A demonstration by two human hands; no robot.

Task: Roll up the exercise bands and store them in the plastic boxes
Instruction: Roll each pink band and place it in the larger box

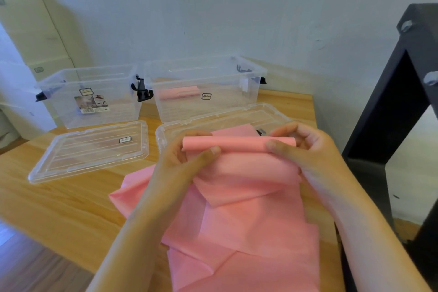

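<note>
Both hands hold a pink band (248,220) just above the worktop (59,197). Its far end is wound into a short roll (237,143). The left hand (187,159) pinches the roll's left end and the right hand (308,149) its right end. The fingers (209,153) are curled round it, with the thumbs on the near side. The rest of the band hangs from the roll and lies in loose folds on the worktop, reaching the near edge.

Right behind the hands lies the right lid (237,116), its near part hidden by band and hands. The left lid (90,149) lies flat beside it, apart. Behind the lids two clear boxes stand open side by side, with black latches (142,90) between them. The right box (213,106) has a rolled band (180,92) on its floor, toward the left wall. The left box (71,111) bears a label on its front. A black frame (403,102) stands at the worktop's right edge, near the right forearm. Cartons (35,31) stand at the far left against the wall.
</note>
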